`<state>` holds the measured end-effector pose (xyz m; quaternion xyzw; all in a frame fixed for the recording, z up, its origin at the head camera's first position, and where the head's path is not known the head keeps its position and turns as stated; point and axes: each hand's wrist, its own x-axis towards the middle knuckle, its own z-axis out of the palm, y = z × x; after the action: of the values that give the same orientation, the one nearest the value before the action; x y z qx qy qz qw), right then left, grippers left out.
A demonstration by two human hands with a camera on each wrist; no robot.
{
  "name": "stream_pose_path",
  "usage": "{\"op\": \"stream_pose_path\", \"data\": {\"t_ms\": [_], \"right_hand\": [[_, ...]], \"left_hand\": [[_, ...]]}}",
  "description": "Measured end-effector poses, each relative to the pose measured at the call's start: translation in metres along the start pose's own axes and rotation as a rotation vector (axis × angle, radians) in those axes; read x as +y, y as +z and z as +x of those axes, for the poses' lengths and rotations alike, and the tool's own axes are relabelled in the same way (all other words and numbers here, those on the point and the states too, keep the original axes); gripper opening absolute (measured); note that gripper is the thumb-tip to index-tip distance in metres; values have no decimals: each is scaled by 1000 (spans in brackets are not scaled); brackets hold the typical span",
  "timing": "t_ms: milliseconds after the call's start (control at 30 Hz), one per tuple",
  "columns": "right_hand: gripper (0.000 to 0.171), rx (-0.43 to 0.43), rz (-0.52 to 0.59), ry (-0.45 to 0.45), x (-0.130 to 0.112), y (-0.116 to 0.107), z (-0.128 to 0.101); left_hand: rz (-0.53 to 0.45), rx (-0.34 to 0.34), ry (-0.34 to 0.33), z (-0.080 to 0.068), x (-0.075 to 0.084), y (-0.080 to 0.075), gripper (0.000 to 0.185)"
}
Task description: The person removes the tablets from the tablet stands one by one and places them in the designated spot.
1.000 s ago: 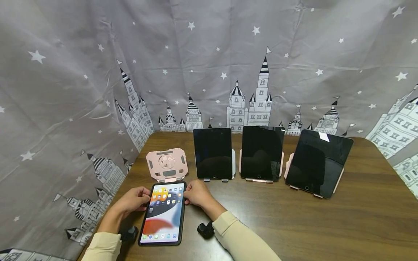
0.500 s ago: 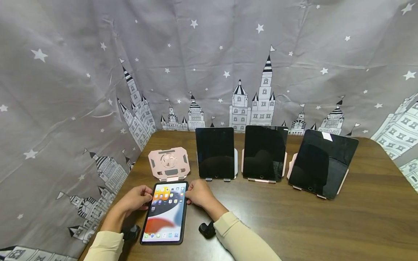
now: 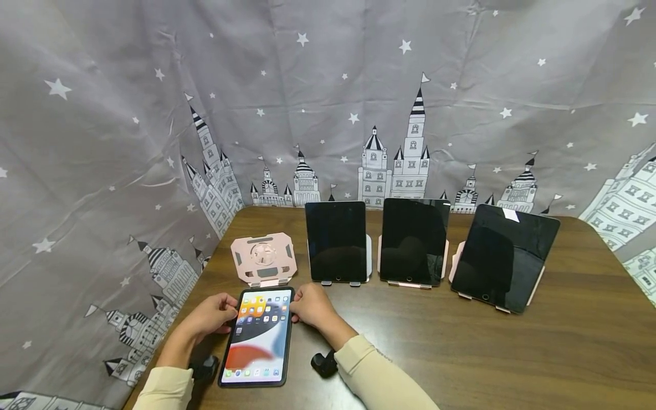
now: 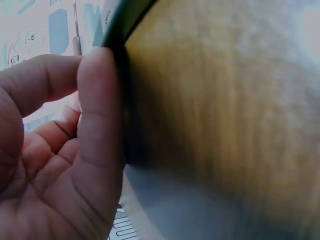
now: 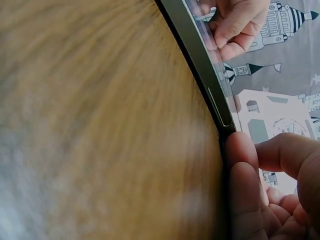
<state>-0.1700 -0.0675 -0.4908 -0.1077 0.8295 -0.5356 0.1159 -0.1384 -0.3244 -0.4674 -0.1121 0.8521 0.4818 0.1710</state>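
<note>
You face a grey curtain [image 3: 328, 85] printed with white stars and castle towers, hung around three sides. Before you stands a dark brown wooden table [image 3: 512, 353] under even light.

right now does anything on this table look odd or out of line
Yes: the pink stand at the row's left end holds nothing, while the lit tablet lies flat before it, gripped by both hands. The far-right tablet sits turned askew from the other two.

- The head camera looked down and forward from above, far enough to see the whole table [image 3: 461, 341].
- Both wrist cameras sat very close, low beside the tablet [image 3: 258, 336], sharing its edges.
</note>
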Motion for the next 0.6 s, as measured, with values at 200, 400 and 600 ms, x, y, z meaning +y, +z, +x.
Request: {"op": "stream_pose_path", "data": {"t_ms": [200,400,600], "right_hand": [[15,-49,96,12,0,-3,-2],[3,-93,153,-59,-1,-12,-6],[4,-78,88,-147,-8,-34,-11]], "left_hand": [[47,13,-7,-2,5,1,17],[304,149,81,-14,34,13,25],[299,228,269,-24,69,42,19]]}}
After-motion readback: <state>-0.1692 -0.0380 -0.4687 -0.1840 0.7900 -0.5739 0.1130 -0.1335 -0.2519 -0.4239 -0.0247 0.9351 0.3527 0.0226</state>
